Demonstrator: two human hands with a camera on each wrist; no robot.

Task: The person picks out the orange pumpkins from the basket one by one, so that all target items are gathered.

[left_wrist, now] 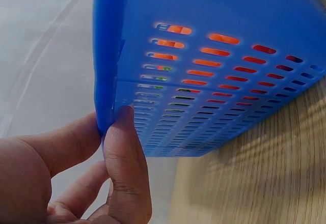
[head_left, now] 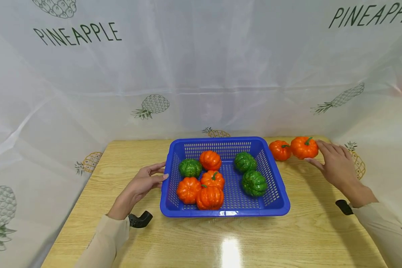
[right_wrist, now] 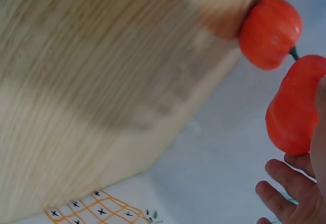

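Observation:
My left hand (head_left: 146, 181) pinches the left rim of a blue plastic basket (head_left: 225, 213), and the left wrist view shows thumb and fingers on either side of that rim (left_wrist: 106, 56). Beyond the basket's right side, my right hand (head_left: 338, 165) holds an orange pumpkin (head_left: 303, 149) with a green stem between thumb and fingers, above the table. Another orange pumpkin (head_left: 279, 152) sits on the table just left of it, by the basket. In the right wrist view the held pumpkin (right_wrist: 293, 112) is partly hidden by the hand.
Inside the basket, several orange pumpkins (head_left: 210, 160) and a green one (head_left: 190, 168) cluster at left. Two more green pumpkins (head_left: 254, 183) lie at right. The wooden table (head_left: 187, 242) meets a pale pineapple-print sheet (head_left: 194, 74) behind.

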